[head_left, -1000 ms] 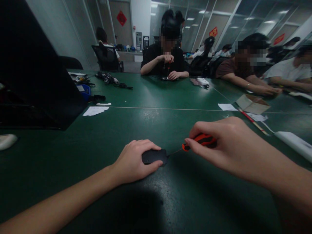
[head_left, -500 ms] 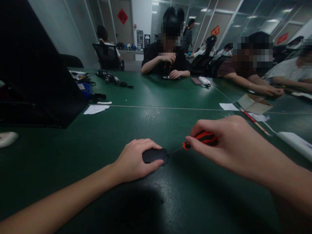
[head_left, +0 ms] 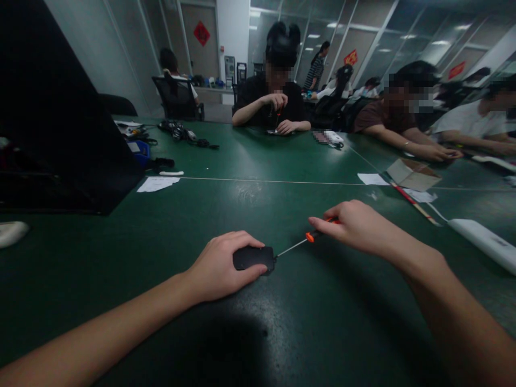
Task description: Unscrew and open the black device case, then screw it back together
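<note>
A small black rectangular case [head_left: 250, 258] with rounded corners lies on the green table, its exact kind unclear. My left hand [head_left: 226, 263] grips it between thumb and fingers from its left side. My right hand [head_left: 346, 226] is closed around the handle of a red and black screwdriver [head_left: 309, 237]. The metal shaft slopes down to the left, and its tip meets a small dark piece at the case's right end. Most of the handle is hidden inside my palm.
A large black panel [head_left: 60, 134] stands at the left. Paper scraps [head_left: 158, 184], a cardboard box [head_left: 413, 174] and a white power strip [head_left: 484, 244] lie around the table [head_left: 193, 204]. Across from me a person [head_left: 274, 97] works with a screwdriver; others sit at the right.
My right hand has turned on the screwdriver's handle, its wrist bending and now covering more of it. The shaft shows more clearly. My left hand keeps its grip on the case.
</note>
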The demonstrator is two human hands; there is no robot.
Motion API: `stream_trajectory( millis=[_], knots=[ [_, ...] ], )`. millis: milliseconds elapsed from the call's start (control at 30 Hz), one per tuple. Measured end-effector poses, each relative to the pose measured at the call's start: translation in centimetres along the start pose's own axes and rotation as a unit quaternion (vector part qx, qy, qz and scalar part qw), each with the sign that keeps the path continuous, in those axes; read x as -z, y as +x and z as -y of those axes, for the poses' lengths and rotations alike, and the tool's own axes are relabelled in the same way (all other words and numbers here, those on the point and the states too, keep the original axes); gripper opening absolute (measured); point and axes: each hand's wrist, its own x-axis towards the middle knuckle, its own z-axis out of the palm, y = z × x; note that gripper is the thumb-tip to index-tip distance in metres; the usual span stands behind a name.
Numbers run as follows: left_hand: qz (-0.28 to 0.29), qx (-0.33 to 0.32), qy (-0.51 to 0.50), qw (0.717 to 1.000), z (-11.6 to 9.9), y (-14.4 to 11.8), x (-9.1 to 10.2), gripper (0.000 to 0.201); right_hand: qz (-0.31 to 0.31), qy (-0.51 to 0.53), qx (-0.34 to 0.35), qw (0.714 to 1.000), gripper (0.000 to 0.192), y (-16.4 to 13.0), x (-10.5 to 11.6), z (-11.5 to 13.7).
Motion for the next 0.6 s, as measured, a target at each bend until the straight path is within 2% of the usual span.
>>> stream_trajectory(
  millis=[100,167,267,300,367,433,500,600],
  knots=[
    [0.003,-0.004,-0.004,1.0,0.0,0.0,0.0,0.033,0.012,-0.036,0.022,0.999,0.058,-0.5,0.4,-0.1],
    [0.005,0.001,-0.002,1.0,0.0,0.0,0.1,0.034,-0.009,-0.084,0.047,0.995,0.057,-1.1,0.9,0.4],
    [0.011,0.003,0.007,1.0,0.1,0.0,0.0,0.036,-0.108,-0.172,0.119,0.972,0.05,-2.6,1.8,2.3],
    [0.011,0.0,0.01,1.0,0.2,0.0,-0.1,0.036,-0.16,-0.191,0.151,0.957,0.047,-3.2,2.0,3.2],
    [0.008,-0.011,0.016,1.0,0.4,0.0,-0.2,0.036,-0.222,-0.212,0.225,0.925,0.039,-4.3,2.2,5.1],
    [0.001,-0.025,0.021,0.999,0.7,0.0,-0.5,0.035,-0.275,-0.232,0.26,0.896,0.033,-5.1,2.3,6.4],
    [-0.003,-0.033,0.026,0.999,1.0,0.0,-0.7,0.035,-0.292,-0.236,0.259,0.89,0.033,-5.1,2.2,6.9],
    [-0.005,-0.031,0.031,0.999,1.2,0.1,-0.8,0.035,-0.259,-0.21,0.164,0.928,0.04,-4.0,1.9,5.5]
  ],
)
